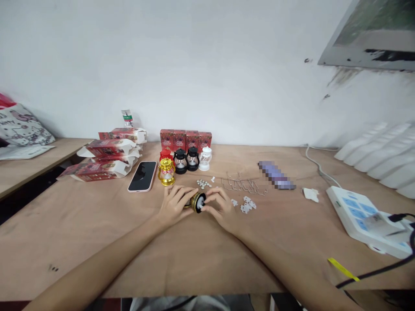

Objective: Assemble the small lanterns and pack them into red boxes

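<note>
My left hand point(176, 202) is wrapped round a small gold-and-black toy lantern point(197, 202), tipped on its side with its base turned to the right. At that base, my right hand point(222, 208) pinches a small white piece point(201, 207) between thumb and fingers. Just beyond the hands stand a gold lantern point(167, 173), a red lantern point(166, 154), two black lanterns point(180, 162) and a white lantern point(205, 159). Several button cells point(203, 184) lie in front of these. White plastic bits point(248, 204) and thin wire handles point(244, 185) are to the right of my right hand.
Red boxes point(185, 139) line the wall; opened ones point(110, 157) pile up at the left, near a phone point(142, 176). A purple packet point(276, 175), a crumpled tissue point(310, 195) and a power strip point(363, 216) with cables occupy the right side.
</note>
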The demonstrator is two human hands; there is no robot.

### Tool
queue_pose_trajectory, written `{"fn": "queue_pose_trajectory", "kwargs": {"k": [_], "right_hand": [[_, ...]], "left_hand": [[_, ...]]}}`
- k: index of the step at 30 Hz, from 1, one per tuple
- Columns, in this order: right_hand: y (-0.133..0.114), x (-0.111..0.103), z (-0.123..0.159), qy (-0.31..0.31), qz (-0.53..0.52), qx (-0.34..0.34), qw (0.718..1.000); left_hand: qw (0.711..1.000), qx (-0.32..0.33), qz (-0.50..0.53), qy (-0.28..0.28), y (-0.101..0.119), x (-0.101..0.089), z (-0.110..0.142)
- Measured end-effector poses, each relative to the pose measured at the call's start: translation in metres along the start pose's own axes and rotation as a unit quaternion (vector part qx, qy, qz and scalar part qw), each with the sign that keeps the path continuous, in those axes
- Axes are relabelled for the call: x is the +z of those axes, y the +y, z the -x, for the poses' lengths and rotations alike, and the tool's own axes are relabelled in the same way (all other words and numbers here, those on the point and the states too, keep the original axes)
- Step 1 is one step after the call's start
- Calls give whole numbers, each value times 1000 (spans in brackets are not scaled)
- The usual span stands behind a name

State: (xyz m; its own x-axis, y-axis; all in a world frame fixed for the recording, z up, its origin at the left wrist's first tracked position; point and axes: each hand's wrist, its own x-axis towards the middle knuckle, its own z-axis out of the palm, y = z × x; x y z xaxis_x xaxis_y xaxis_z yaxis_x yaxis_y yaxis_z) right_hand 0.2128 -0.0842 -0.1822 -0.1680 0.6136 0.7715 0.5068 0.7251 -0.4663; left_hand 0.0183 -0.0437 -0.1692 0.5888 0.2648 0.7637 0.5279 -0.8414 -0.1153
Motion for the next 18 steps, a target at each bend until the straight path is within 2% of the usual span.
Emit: {"fn": "queue_pose_trajectory", "kwargs": {"k": [7, 12, 18], "right_hand": [[2, 2, 1, -7, -118, 86, 989], [2, 2, 1, -15, -130, 73, 989], [2, 4, 2, -15, -89, 62, 994]], "left_hand": [[999, 24, -3, 23, 1, 0, -1], [999, 29, -15, 24, 2, 1, 0], [997, 52, -42, 23, 1, 2, 2]]}}
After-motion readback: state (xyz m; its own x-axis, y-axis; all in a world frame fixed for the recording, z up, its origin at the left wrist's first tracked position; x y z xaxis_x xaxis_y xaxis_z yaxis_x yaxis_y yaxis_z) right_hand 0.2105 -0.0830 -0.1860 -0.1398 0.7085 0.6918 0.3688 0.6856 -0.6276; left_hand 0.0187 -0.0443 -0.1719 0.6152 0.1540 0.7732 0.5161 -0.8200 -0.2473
